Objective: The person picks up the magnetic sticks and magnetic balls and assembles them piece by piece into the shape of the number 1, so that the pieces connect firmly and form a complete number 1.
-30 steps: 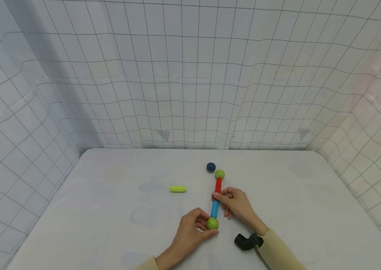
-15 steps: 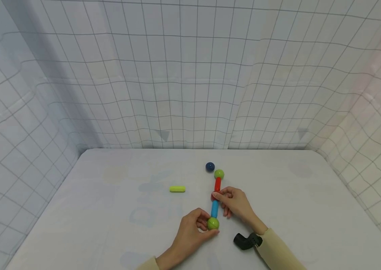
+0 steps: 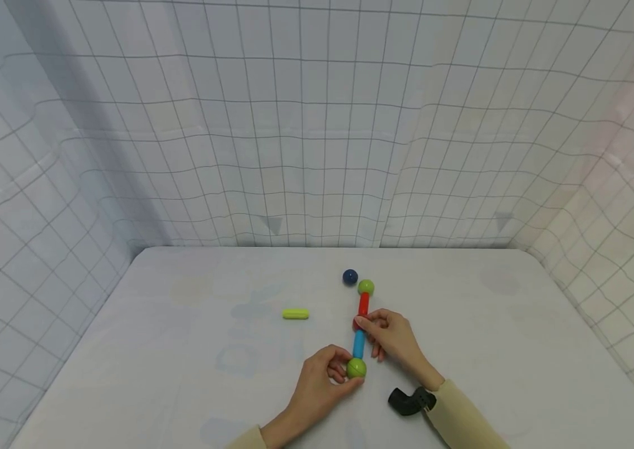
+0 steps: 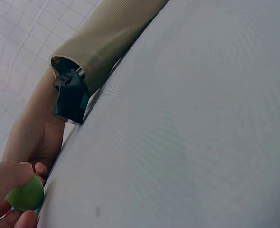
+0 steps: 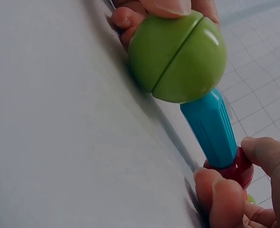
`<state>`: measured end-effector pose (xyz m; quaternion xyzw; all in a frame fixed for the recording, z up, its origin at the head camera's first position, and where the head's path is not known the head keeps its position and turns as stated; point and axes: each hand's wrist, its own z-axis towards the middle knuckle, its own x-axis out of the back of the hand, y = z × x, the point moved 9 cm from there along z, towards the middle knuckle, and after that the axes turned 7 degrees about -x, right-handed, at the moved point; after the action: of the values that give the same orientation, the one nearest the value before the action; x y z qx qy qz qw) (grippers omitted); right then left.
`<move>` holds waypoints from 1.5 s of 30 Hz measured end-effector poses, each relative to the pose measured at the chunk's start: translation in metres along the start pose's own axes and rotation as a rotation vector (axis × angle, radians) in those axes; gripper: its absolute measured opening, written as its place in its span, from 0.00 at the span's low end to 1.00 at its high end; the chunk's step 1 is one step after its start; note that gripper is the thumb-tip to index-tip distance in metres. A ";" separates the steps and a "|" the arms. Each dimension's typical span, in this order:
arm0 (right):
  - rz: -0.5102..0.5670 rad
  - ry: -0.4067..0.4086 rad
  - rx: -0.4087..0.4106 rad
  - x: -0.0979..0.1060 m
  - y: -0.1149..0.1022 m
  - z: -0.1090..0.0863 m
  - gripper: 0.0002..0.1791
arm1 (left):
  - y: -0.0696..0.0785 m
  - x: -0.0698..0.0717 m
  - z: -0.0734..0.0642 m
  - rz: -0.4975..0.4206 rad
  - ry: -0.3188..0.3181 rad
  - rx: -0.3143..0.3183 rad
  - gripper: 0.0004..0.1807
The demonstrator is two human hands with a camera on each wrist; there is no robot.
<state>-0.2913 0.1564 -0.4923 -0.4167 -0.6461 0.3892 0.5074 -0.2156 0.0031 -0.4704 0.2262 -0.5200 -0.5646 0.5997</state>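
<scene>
A straight chain of toy balls and rods lies over the white table in the head view. From the near end it runs green ball [image 3: 357,368], blue rod [image 3: 359,345], red ball [image 5: 240,169], red rod [image 3: 364,304], far green ball [image 3: 366,287]. My left hand [image 3: 322,378] pinches the near green ball between thumb and fingers. The red ball in the middle is gripped by my right hand [image 3: 397,340], whose fingers partly cover it. In the right wrist view the blue rod's ends meet the green ball and the red ball.
A dark blue ball [image 3: 350,277] sits just left of the chain's far end. Further left lies a loose yellow-green rod [image 3: 296,314]. A black wrist camera [image 3: 412,401] sticks out from the right sleeve. Grid-patterned white curtains [image 3: 317,156] surround the table.
The chain has shifted very slightly away from me, both hands still holding it. The blue ball and loose rod have stayed put.
</scene>
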 end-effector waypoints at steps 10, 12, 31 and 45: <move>0.009 0.031 -0.021 -0.001 -0.001 -0.002 0.23 | -0.001 0.001 0.000 -0.013 0.006 0.014 0.17; 0.011 0.034 -0.021 0.000 -0.001 -0.003 0.23 | -0.002 0.000 0.000 -0.014 0.006 0.016 0.17; -0.020 -0.019 -0.008 0.006 -0.001 0.014 0.22 | 0.000 0.001 0.000 -0.016 0.020 -0.011 0.21; -0.013 -0.033 -0.022 0.008 -0.001 0.023 0.24 | -0.004 0.000 0.002 -0.010 0.017 0.019 0.17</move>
<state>-0.3146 0.1616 -0.4928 -0.4116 -0.6615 0.3856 0.4943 -0.2189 0.0022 -0.4729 0.2393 -0.5191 -0.5606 0.5992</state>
